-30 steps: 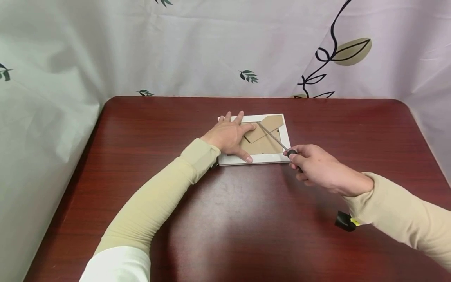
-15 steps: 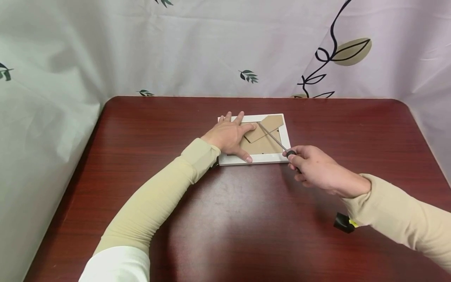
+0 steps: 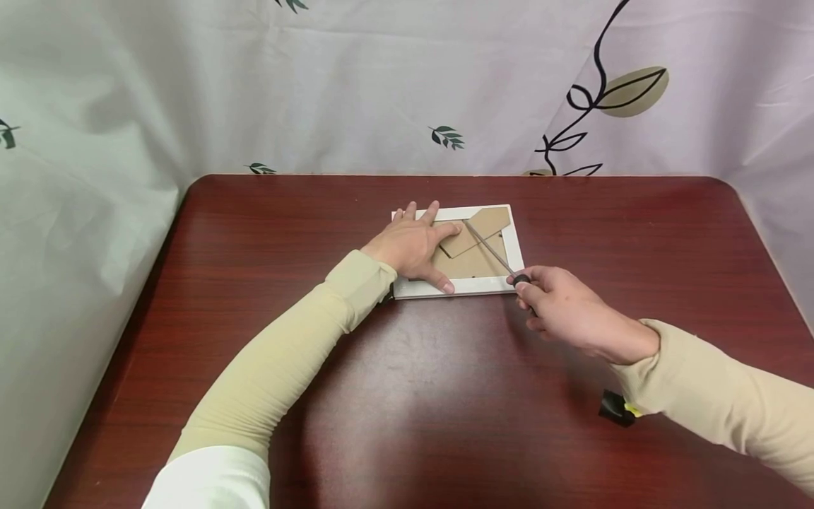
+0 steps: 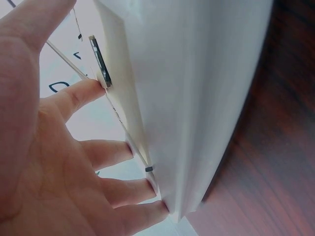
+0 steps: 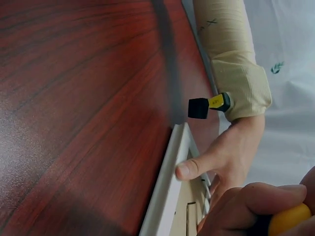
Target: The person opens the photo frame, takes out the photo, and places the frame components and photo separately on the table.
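Observation:
A white picture frame (image 3: pixel 483 285) lies with its brown backing board (image 3: pixel 473 267) facing up, and an angled brown stand flap (image 3: pixel 492 220) lies across the board. My left hand (image 3: pixel 413 247) rests on the frame's left part, fingers spread, thumb on the near rim. My right hand (image 3: pixel 566 307) grips a screwdriver by its handle, which shows yellow and black in the right wrist view (image 5: pixel 290 220). The screwdriver's thin shaft (image 3: pixel 490 249) slants over the frame, its tip near the flap, close to my left index fingertip. A dark metal strip (image 4: pixel 100 61) shows on the backing.
The frame sits toward the back of a dark red wooden table (image 3: pixel 407 396). Behind it hangs a pale curtain (image 3: pixel 356 92) with leaf prints. A small black and yellow device (image 5: pixel 209 105) is at the left sleeve's cuff.
My right hand has shifted slightly left and toward me, while the screwdriver's tip stays by the same spot. My left hand and the frame look unmoved.

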A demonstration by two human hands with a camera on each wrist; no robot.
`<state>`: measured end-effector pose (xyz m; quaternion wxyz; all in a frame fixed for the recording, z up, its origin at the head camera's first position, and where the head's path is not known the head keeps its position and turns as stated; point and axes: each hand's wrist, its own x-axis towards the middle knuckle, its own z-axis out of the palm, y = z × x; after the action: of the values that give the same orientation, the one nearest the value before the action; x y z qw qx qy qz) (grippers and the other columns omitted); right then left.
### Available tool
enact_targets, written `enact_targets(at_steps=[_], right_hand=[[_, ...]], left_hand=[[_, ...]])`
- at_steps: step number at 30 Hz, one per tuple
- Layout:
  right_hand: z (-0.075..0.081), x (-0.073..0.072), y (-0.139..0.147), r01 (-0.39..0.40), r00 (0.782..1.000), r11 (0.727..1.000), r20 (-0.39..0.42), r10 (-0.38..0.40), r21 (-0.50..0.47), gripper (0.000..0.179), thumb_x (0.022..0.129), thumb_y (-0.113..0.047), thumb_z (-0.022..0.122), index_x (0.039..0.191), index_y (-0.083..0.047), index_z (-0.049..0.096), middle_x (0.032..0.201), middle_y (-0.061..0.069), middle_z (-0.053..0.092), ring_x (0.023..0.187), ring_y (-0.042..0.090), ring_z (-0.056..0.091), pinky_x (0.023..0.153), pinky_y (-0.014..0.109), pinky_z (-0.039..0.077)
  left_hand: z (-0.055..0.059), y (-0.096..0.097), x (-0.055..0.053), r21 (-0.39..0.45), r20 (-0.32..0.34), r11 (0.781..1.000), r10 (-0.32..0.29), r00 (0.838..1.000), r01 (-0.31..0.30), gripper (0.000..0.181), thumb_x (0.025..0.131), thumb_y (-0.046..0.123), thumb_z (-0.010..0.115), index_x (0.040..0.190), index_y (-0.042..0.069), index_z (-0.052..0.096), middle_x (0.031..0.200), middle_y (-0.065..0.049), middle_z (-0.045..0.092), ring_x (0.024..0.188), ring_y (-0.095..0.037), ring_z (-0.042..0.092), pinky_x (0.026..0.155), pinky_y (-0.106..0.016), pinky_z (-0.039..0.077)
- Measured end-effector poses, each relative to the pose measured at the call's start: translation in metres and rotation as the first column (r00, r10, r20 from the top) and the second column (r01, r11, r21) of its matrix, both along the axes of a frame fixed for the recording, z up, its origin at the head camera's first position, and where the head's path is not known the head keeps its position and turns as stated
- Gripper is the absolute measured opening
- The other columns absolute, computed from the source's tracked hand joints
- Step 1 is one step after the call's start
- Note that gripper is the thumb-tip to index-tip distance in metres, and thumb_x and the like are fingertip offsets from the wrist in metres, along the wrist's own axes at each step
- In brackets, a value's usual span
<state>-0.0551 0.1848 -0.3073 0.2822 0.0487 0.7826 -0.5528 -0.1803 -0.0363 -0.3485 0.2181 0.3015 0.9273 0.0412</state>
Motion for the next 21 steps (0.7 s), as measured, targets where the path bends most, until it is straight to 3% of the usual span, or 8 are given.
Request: enact_targets(at_steps=[21], right_hand=[[-0.0042, 0.0033, -0.0021, 0.006, 0.999, 1.000, -0.039, -0.006, -0.009, 0.026, 0.107, -0.009, 0.033, 0.123, 0.009, 0.043, 0.081, 0.003, 0.043, 0.050, 0.008, 0.031, 0.044, 0.022, 0.028]], left_hand=[[0.0003, -0.0002, 0.0006, -0.001, -0.003, 1.000, 0.000, 1.000, 0.000, 0.113, 0.065, 0.072, 0.080, 0.159, 0.035, 0.029, 0.167, -0.021, 0.003, 0.147, -0.056, 0.007, 0.119, -0.063, 0.012]])
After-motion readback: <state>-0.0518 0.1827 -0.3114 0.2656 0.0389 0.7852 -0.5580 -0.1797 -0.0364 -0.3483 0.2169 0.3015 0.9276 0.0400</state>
